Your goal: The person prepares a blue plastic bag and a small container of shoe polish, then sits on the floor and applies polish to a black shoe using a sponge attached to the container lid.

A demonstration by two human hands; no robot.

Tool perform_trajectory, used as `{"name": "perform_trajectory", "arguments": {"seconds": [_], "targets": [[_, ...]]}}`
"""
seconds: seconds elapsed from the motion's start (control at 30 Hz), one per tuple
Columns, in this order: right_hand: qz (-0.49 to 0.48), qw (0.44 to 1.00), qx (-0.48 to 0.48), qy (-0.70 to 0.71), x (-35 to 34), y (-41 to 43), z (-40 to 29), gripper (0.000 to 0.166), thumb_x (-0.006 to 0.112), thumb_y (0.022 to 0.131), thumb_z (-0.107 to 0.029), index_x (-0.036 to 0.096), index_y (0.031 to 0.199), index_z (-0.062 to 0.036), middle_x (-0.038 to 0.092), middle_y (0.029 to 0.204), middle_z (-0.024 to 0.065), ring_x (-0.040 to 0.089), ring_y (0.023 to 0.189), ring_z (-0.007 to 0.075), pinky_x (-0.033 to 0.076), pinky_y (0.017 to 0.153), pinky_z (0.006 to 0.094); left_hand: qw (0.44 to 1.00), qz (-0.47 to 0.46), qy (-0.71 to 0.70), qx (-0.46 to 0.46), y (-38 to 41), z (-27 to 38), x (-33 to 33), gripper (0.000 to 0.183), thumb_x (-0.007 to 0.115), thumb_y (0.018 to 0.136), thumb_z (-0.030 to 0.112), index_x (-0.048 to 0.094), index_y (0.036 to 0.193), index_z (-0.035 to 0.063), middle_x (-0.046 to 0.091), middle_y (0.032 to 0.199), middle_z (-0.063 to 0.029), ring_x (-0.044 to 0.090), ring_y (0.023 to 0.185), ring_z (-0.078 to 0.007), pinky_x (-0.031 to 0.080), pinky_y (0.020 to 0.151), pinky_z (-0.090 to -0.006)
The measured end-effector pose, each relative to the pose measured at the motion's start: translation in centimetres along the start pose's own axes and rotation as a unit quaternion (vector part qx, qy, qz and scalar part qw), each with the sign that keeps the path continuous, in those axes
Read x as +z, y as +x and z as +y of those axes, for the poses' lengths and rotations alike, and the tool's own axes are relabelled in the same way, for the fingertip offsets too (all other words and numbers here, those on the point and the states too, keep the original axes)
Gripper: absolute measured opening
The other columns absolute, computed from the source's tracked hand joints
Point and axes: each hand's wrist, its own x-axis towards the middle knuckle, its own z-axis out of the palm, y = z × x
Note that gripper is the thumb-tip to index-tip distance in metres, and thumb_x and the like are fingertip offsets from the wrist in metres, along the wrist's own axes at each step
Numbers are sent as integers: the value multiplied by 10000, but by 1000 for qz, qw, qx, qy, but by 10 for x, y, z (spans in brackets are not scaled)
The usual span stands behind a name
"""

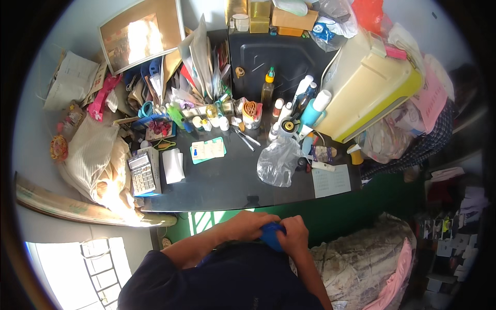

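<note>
Between my two hands, close to my body and just below the front edge of the dark desk (224,182), is a blue object (272,235) that is too covered to name. My left hand (248,225) grips its upper left side, and my right hand (295,234) is closed around its right side. On the desk ahead lie a clear plastic bag (279,164), a printed sheet (332,181), a folded white paper (173,166), a calculator (142,172) on a box, two pens (247,138) and a green-backed card with white packs (208,150).
Bottles, a teal mug (312,114) and files (199,62) crowd the desk's back. A cream and lime appliance (374,85) stands at the right. Cloth covers a bulky heap (356,263) at lower right. A cream cloth (93,155) lies at the left.
</note>
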Motion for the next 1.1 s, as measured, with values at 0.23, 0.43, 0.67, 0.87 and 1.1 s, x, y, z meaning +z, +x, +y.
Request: {"name": "perform_trajectory", "arguments": {"seconds": [0.23, 0.43, 0.67, 0.87, 1.1], "targets": [[17, 999, 15, 34, -10, -9, 16, 157, 714, 769, -67, 676, 921, -70, 611, 897, 90, 657, 807, 299, 529, 666, 417, 1000, -4, -31, -1, 22, 10, 13, 385, 747, 856, 237, 616, 1197, 116, 699, 999, -139, 688, 898, -370, 534, 766, -442], [28, 997, 11, 68, -31, -8, 33, 169, 764, 782, -96, 688, 931, -73, 622, 870, 84, 670, 783, 292, 531, 657, 403, 999, 46, -8, -23, 46, 10, 32, 212, 728, 842, 172, 621, 997, 73, 669, 897, -150, 661, 858, -393, 515, 741, -464], [-4, 994, -9, 108, -55, -12, 76, 182, 804, 771, -128, 669, 885, -85, 628, 830, 77, 659, 739, 287, 522, 635, 401, 992, 91, 6, -88, 80, 22, 50, 148, 694, 800, 84, 593, 907, 69, 641, 857, -158, 641, 851, -405, 494, 722, -472], [-65, 996, 6, 60, -75, -9, 101, 169, 791, 772, -112, 651, 863, -81, 630, 863, 72, 671, 742, 285, 528, 628, 403, 987, 127, 22, -99, 101, 31, 53, 157, 693, 784, 84, 558, 861, 61, 603, 812, -160, 615, 818, -418, 474, 689, -484], [-83, 997, 3, -6, -72, -1, 107, 119, 707, 836, -97, 700, 952, -122, 617, 934, 85, 680, 784, 298, 538, 660, 433, 987, 123, 16, -107, 109, 16, 44, 187, 692, 792, 93, 595, 952, 98, 592, 883, -141, 620, 909, -388, 481, 750, -497]]}}
